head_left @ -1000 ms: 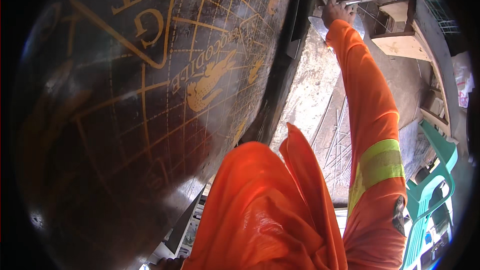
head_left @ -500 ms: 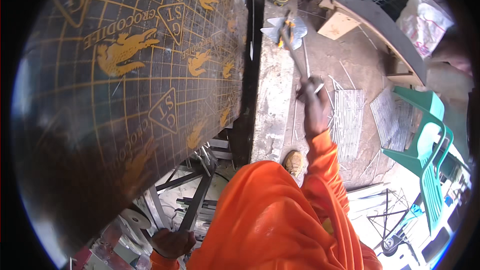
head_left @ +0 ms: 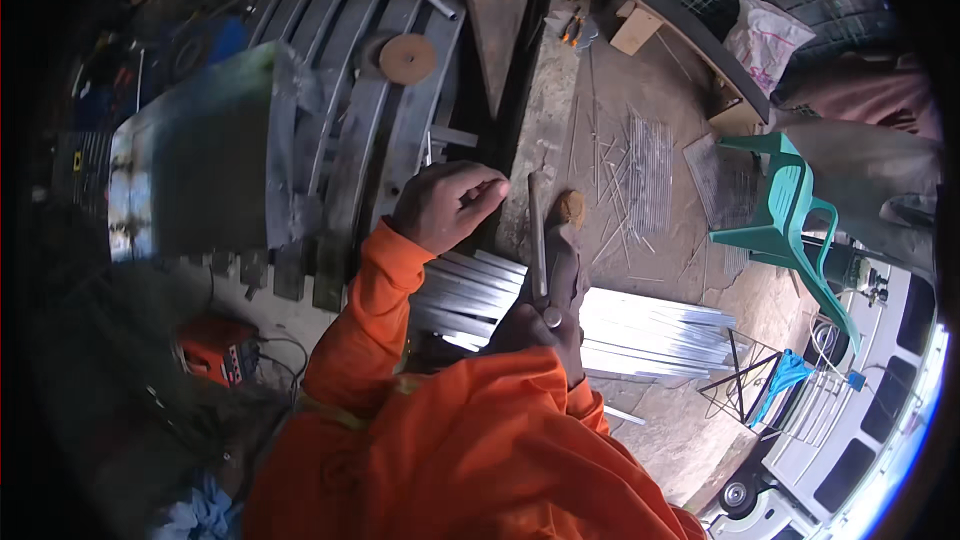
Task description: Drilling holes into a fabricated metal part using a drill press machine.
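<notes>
My right hand is wrapped around a long rod-like metal tool, possibly a hammer, close to my body. Its shaft points away from me, and a round metal end shows beside my fingers. My left hand hovers to the left with fingers curled toward the thumb; nothing shows in it. Beneath and beside my hands lie silvery metal strips. On the far end of the narrow ledge rest pliers with orange handles.
Dark metal bars at left carry a brown disc and a sheet-sided box shape. Thin rods lie on the floor. A green chair, a red machine with cables and a white vehicle stand around.
The large dark printed panel at left is out of view. My right hand has drawn the tool back from the ledge toward my body. My left hand has risen from the lower left.
</notes>
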### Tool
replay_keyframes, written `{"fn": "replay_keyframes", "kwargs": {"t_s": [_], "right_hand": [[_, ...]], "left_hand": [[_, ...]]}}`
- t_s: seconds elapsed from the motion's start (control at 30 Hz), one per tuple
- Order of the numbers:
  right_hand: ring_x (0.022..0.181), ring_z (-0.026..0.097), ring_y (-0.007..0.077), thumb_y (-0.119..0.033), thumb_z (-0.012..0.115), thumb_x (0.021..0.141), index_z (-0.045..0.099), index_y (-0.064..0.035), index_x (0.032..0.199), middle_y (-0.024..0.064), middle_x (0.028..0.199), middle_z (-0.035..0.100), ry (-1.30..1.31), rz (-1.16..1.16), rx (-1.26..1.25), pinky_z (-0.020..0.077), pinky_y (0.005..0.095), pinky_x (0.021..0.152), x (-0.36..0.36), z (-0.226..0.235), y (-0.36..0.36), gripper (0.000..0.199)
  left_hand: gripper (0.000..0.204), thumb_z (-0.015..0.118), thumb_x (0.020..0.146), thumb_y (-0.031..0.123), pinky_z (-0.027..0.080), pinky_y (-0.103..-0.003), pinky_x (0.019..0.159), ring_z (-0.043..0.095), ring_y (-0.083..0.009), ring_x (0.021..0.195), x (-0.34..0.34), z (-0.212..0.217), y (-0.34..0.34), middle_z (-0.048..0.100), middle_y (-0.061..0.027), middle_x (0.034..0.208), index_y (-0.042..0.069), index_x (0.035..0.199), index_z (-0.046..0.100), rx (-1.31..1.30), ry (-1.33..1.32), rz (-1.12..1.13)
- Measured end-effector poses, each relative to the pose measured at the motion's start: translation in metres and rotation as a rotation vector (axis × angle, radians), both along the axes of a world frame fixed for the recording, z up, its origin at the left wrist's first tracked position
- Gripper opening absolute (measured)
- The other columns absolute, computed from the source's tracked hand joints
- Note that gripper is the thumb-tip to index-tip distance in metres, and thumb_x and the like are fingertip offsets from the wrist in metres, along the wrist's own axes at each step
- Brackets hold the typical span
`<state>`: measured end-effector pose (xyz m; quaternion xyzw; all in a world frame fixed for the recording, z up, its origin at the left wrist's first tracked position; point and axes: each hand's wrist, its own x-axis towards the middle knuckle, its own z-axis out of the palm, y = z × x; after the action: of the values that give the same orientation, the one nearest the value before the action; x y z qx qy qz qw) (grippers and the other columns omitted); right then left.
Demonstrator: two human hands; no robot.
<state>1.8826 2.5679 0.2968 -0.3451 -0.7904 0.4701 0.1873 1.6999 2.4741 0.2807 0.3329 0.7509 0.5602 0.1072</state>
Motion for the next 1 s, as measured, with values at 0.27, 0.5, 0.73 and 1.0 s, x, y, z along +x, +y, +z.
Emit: {"fn": "replay_keyframes", "kwargs": {"t_s": [0.27,0.5,0.73,1.0], "right_hand": [[0.079,0.060,0.0305,-0.026,0.075,0.089,0.065,-0.0023,0.090,0.0138,0.089,0.062,-0.094,0.513,0.061,0.0475,0.0420,0.074,0.060,0.018,-0.068,0.025],[0.101,0.058,0.0426,-0.027,0.072,0.086,0.062,-0.0084,0.115,0.0221,0.111,0.060,-0.020,0.656,0.560,0.0474,0.0517,0.083,-0.028,-0.039,-0.108,0.037],[0.133,0.045,0.0363,-0.035,0.062,0.089,0.051,-0.0185,0.138,0.0152,0.140,0.050,-0.134,0.791,0.661,0.0391,0.0557,0.105,-0.066,-0.070,-0.141,0.053],[0.141,0.037,0.0437,-0.030,0.068,0.088,0.046,-0.0147,0.144,0.0241,0.148,0.043,0.102,0.690,0.533,0.0353,0.0538,0.113,-0.037,-0.069,-0.137,0.062]], "left_hand": [[0.046,0.065,0.098,0.029,0.035,-0.034,0.053,0.037,-0.0090,0.057,0.195,0.011,-0.184,0.043,-0.0039,0.056,0.003,0.063,0.052,-0.054,-0.455,0.086],[0.046,0.063,0.101,0.035,0.040,-0.027,0.055,0.048,-0.0063,0.059,0.183,0.055,-0.256,0.052,0.0009,0.059,0.004,0.068,0.054,-0.104,-0.349,0.423],[0.043,0.061,0.102,0.034,0.043,-0.024,0.057,0.050,-0.0061,0.060,0.176,0.061,-0.275,0.055,0.0001,0.066,0.004,0.072,0.054,-0.046,-0.288,0.471],[0.039,0.062,0.102,0.034,0.043,-0.024,0.062,0.052,-0.0066,0.064,0.165,0.054,-0.239,0.058,0.0001,0.070,0.002,0.080,0.061,-0.083,-0.453,0.254]]}}
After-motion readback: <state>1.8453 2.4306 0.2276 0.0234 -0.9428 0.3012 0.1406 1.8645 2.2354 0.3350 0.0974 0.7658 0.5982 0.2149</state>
